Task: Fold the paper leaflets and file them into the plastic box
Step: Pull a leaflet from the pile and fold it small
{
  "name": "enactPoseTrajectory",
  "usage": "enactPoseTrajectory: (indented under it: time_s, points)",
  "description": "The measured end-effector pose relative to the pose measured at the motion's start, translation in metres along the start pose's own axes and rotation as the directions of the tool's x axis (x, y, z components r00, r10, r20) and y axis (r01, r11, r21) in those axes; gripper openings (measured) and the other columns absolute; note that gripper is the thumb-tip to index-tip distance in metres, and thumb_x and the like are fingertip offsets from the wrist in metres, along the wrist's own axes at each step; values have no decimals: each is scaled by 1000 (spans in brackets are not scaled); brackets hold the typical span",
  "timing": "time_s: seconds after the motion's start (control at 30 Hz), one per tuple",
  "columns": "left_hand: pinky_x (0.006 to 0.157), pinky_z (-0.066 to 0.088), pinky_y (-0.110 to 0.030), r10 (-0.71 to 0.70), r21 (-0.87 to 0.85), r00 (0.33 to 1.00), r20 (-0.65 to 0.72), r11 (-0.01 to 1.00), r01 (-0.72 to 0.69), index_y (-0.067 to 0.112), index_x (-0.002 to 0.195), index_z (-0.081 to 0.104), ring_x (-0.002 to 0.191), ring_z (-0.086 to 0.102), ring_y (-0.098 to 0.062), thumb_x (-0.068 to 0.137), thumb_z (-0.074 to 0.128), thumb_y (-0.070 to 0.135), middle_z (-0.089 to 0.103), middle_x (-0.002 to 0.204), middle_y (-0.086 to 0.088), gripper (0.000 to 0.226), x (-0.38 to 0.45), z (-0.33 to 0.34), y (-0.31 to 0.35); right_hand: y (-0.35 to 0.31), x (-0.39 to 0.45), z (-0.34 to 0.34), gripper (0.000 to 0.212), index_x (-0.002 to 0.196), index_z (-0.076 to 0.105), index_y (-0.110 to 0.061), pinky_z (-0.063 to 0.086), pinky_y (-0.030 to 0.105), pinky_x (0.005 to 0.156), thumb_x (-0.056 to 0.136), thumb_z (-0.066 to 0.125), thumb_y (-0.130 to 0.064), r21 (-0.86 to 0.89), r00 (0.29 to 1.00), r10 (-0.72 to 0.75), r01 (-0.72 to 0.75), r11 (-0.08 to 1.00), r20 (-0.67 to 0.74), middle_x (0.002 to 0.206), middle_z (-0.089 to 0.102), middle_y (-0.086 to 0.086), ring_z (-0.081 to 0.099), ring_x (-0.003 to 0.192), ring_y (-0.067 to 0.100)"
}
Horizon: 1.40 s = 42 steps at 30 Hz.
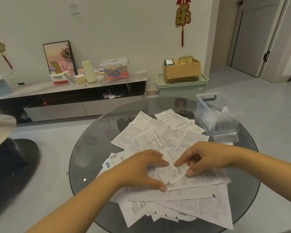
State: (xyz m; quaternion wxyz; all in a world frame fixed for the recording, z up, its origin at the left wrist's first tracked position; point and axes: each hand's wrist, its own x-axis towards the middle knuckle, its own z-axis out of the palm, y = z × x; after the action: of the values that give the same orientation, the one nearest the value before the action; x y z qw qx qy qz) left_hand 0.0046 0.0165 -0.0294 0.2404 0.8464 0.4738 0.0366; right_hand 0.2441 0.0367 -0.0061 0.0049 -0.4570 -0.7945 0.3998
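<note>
Leaflets (160, 140) lie in a loose, overlapping heap across the round glass table (84, 148), printed sides up. One narrow leaflet (170, 172) sits on top of the heap at its near middle, a barcode at its near end. Left hand (139, 169) presses it with fingertips and thumb spread along its left edge. Right hand (203, 158) pinches its right edge between curled fingers and thumb. At the table's far right stands the clear plastic box (215, 115), open, with folded papers inside, well apart from both hands.
</note>
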Motion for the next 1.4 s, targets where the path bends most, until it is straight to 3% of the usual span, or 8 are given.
enactPoseTrajectory:
  time_s: [0.33,0.6,0.77,0.87,1.07,1.17,1.23,1.4]
  points:
    - [111,24,-23,3,-8,1000,10,1000,-3,46,127,52,130,30,6,68,75,55,33,142,27,65,-4,-4,5,6,4,4,5,75,72,-39,46,13,75,77,73,-35,73,939,-68,98,993,-338,91,65,-20,59,85,-2]
    - [81,42,-18,-31,-130,993,-116,991,16,30,110,67,94,54,3,90,58,44,61,109,19,26,2,-3,6,1,8,6,8,81,77,-25,45,21,87,80,71,-32,357,941,34,94,929,-335,89,73,-12,64,92,3]
    - [70,49,-39,-117,-241,979,-169,968,74,23,92,68,76,60,-24,95,47,43,67,84,-4,29,0,-4,5,-6,6,5,35,87,75,-20,44,13,81,79,56,-47,482,959,-17,158,862,-284,88,73,-11,66,87,0]
    - [62,40,-32,-119,-314,956,-268,949,30,19,78,62,61,47,-15,97,45,39,55,66,1,33,-1,-4,8,-8,7,8,28,96,72,-23,47,13,81,78,62,-42,437,967,-90,189,879,-236,94,72,-13,65,89,-2]
    - [85,52,-44,-234,-488,893,-384,872,18,19,96,65,89,65,-17,90,36,55,70,93,2,46,7,-2,10,-3,25,24,22,109,69,-25,50,16,84,88,65,-24,180,938,-35,102,978,-344,103,71,-10,65,93,6]
    - [91,51,-34,-265,-506,904,-336,860,64,36,110,54,101,61,-6,95,48,43,65,112,14,18,10,-1,10,-3,37,31,18,101,70,-18,53,30,83,88,62,-26,176,910,27,51,983,-413,96,72,-1,66,89,16]
    - [93,50,-30,-280,-500,899,-336,862,82,36,119,47,104,60,-4,91,60,32,62,119,14,32,12,0,8,-5,44,33,22,96,68,-10,53,37,81,87,63,-29,176,893,67,14,984,-445,91,71,5,66,86,23]
    - [79,51,-21,-318,-446,897,-308,881,159,28,132,35,91,58,-1,86,66,18,57,116,13,56,17,5,2,-9,53,36,22,77,51,-20,32,21,54,82,69,-30,121,846,107,-50,991,-523,65,48,-7,44,60,8]
